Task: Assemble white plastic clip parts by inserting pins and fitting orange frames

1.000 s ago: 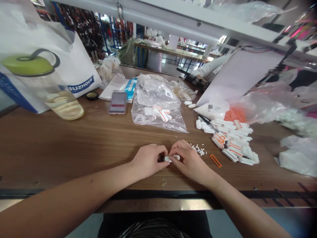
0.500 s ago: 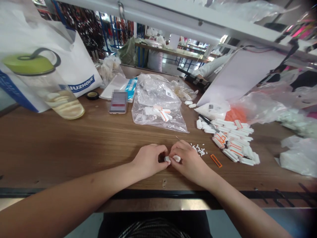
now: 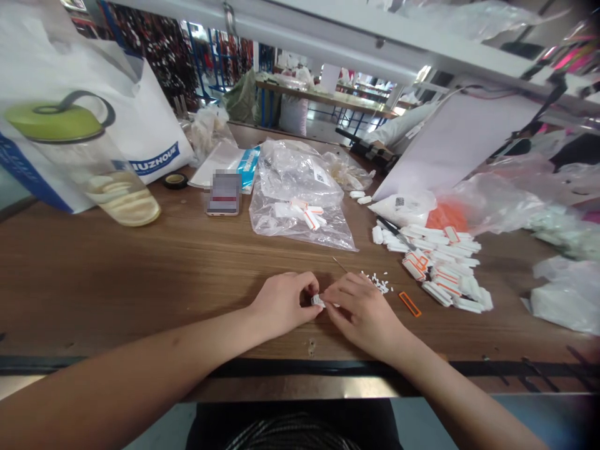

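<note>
My left hand (image 3: 284,306) is closed, thumb and fingers pinching a small white plastic piece (image 3: 317,300) just above the wooden table. From the other side my right hand (image 3: 359,306) meets the piece, its fingers drawn together at the piece's right end. The fingertips cover most of that end, and a bit of white shows beneath them. Just beyond the right hand lies a thin stick (image 3: 338,263), partly covered by it. Tiny white bits (image 3: 379,283) are scattered beside the right knuckles. An orange rectangular frame (image 3: 410,304) rests further right.
White plastic pieces, some with orange frames, form a pile (image 3: 450,269) at the right, with a dark tool (image 3: 394,230) across it. A clear plastic bag (image 3: 300,181) holds several similar pieces. A phone (image 3: 223,194), black tape roll (image 3: 175,181) and green-lidded bottle (image 3: 117,194) stand left.
My right hand has shifted slightly right and its fingers have straightened over the white piece, uncovering more of the thin stick. My left hand keeps its place.
</note>
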